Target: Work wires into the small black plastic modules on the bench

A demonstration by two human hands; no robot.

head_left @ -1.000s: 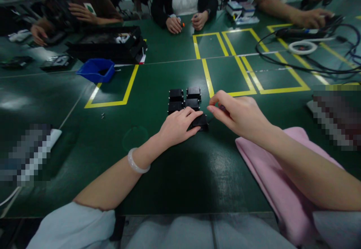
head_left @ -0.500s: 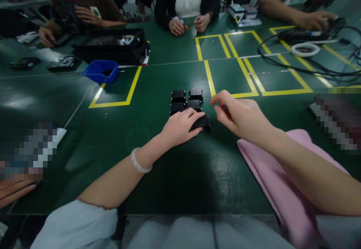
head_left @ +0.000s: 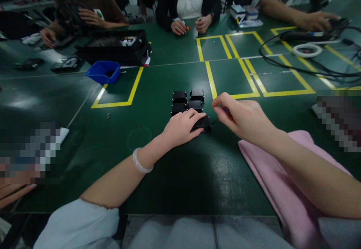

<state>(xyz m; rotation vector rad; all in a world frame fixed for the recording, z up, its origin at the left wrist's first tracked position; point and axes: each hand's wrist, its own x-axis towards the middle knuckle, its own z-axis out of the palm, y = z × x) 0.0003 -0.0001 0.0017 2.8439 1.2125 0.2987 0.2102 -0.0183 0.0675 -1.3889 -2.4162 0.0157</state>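
Several small black boxes sit close together on the green table. My left hand lies over the nearest black box, its fingers curled on the top and holding it down. Just right of that box is my right hand, its fingers pinched round a thin dark tool whose tip points down at the box's right side. A pale bangle circles my left wrist.
A pink cloth lies under my right forearm. A blue bin and a black tray stand at the back left, cables and a white ring at the back right. Other people's hands work along the far edge. Yellow tape outlines mark the table.
Both hands have stayed on the nearest box. The view has drifted slightly, and someone's hand has appeared at the lower left edge.
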